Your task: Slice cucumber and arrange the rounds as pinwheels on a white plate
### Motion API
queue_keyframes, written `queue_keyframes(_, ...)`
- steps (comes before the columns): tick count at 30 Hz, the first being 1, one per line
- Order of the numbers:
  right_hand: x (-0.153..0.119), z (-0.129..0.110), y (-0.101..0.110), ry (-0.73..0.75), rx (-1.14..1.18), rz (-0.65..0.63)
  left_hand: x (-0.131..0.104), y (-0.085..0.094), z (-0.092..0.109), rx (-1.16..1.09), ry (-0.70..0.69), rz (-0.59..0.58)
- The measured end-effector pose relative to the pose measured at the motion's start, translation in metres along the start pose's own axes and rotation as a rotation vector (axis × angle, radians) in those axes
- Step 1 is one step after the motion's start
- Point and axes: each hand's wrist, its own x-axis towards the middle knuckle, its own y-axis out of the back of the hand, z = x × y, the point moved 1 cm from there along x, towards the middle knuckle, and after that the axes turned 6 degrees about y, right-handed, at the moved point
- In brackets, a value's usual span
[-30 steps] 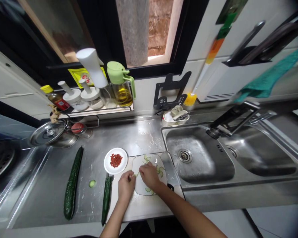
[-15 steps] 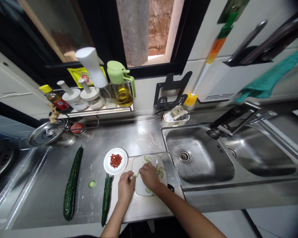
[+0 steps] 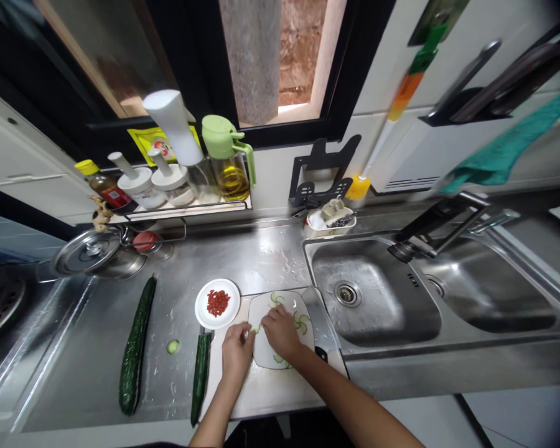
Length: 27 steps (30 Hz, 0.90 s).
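Observation:
A squarish white plate [image 3: 271, 353] lies on the cutting board [image 3: 256, 392]. Thin cucumber slices [image 3: 301, 323] are laid in curved clusters near its edges. My left hand [image 3: 237, 350] is at the plate's left edge, its fingertips pinching a small pale-green cucumber slice [image 3: 255, 330]. Over the plate, my right hand [image 3: 281, 333] has its fingers bent and pressed together close to that slice; what they hold is hidden. To the left of the board lies a cut cucumber [image 3: 200, 376], and behind my left hand is a round white dish [image 3: 233, 305] of small red pieces [image 3: 218, 302].
A whole cucumber [image 3: 137, 348] and a cucumber end [image 3: 173, 346] rest on the steel counter at left. A knife's broad blade [image 3: 324, 317] sits beside the plate. The double sink [image 3: 373, 298] is at right. An oil bottle [image 3: 231, 174] and seasoning jars [image 3: 170, 180] line the back shelf.

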Motion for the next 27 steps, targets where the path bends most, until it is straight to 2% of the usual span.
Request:
queue_keyframes(4,-0.001,-0.001,0.001,0.006,0.001,0.010,0.000,0.001,0.004,-0.004,-0.005,0.006)
queue_keyframes(7,-0.003,-0.001,0.003,0.011,0.009,0.020,0.000,0.009,0.005,0.009,0.007,0.024)
queue_keyframes(14,-0.022,0.000,0.007,0.014,0.044,0.050,-0.008,0.033,-0.016,0.191,0.196,0.073)
queue_keyframes(18,-0.035,0.001,0.003,0.040,0.083,0.099,-0.011,0.032,-0.020,0.258,0.241,0.058)
queue_keyframes(27,-0.044,-0.005,0.006,0.068,0.134,0.139,-0.006,0.033,-0.013,0.281,0.276,-0.016)
